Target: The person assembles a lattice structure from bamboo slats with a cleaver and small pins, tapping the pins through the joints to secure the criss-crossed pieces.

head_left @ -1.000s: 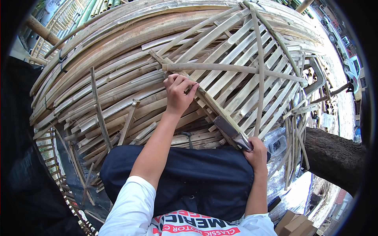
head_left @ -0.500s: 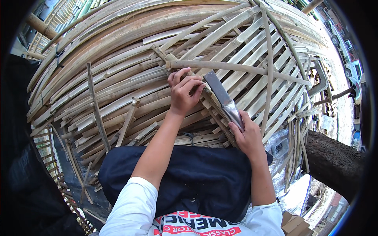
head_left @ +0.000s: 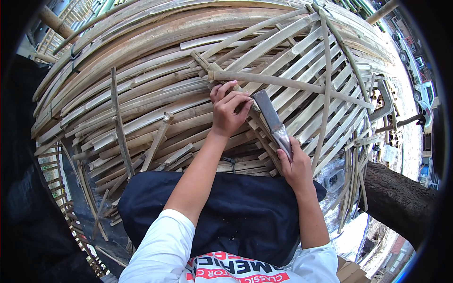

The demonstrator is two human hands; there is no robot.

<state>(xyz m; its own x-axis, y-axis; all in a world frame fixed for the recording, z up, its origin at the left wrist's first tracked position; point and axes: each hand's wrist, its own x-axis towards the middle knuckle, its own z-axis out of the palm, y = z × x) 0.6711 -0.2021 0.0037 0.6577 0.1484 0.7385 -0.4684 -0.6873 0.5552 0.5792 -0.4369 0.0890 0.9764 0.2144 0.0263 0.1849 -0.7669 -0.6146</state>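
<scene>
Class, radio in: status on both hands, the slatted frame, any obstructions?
Right hand gripping metal tool. Left hand pinching at edge of slatted frame, contents unclear. Wooden strip crosses frame just beyond left hand.

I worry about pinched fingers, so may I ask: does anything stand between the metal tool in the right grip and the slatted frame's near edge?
Only the left grip is close, at the edge of the slatted frame, just left of the metal tool. Nothing else visible stands between; depth cannot be judged.

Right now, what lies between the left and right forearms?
In the head view, dark cloth fills most of the stretch between left forearm and right forearm; bamboo slats show above it.
</scene>
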